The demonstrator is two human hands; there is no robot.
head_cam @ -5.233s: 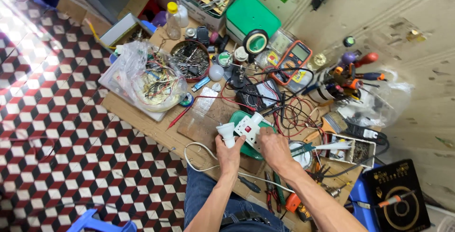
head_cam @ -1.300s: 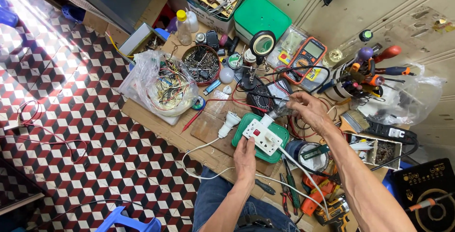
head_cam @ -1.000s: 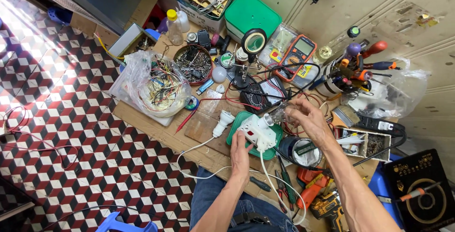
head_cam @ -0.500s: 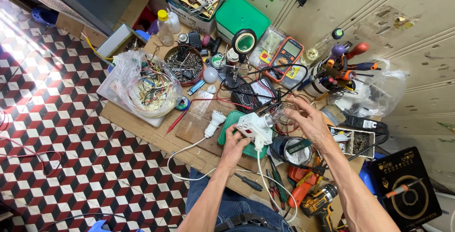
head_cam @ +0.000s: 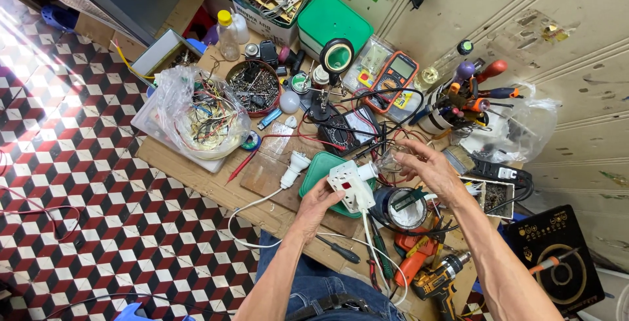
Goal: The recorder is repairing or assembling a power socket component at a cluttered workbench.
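White plastic stands out at the centre of a crowded wooden table (head_cam: 196, 177): a socket block (head_cam: 350, 187) held over a green tray (head_cam: 321, 170). The left hand (head_cam: 318, 206) grips the block from below, fingers clamped on its near edge. The right hand (head_cam: 429, 170) hovers just beside the block's far end, fingers curled loosely apart around a small clear bulb (head_cam: 386, 160) that seems to sit in a white fitting on the block; whether they actually pinch it cannot be told. A white cord (head_cam: 373, 255) trails from the block toward the lap. The step in hand looks like seating or turning the bulb, which calls for a steady left grip and a light twist from the right. A multimeter (head_cam: 350, 128), a bowl of screws (head_cam: 252, 85) and a drill (head_cam: 442, 282) lie around. Wires hide the bulb's base, and the picture's lower edge cuts off both forearms.
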